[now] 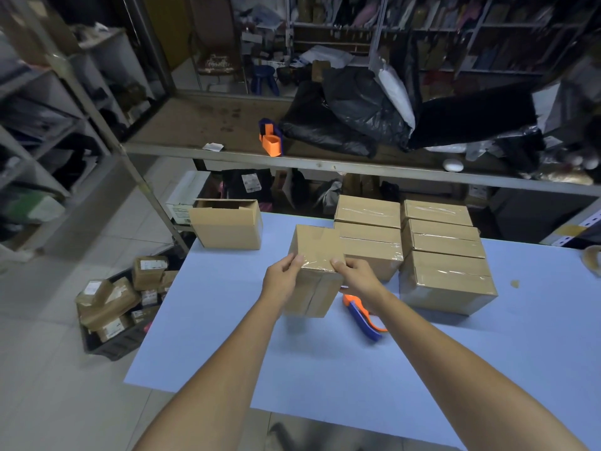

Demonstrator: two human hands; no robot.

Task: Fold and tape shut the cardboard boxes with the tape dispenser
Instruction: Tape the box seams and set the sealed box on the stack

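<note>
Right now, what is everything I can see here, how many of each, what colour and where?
table: 1, light blue, in front
held box: 1, brown, taped, above the table
taped boxes: at least 5, brown, table's far right
open box: 1, brown, table's far left corner
dispenser: 1, orange and blue, on the table below the right wrist
tape roll: 1, tan, table's right edge
spare dispenser: 1, orange and blue, on the shelf behind
bags: several, black, on the shelf
parcels: several, brown, in a black crate on the floor, left
left hand: grips the held box's left side
right hand: grips its right side
</note>
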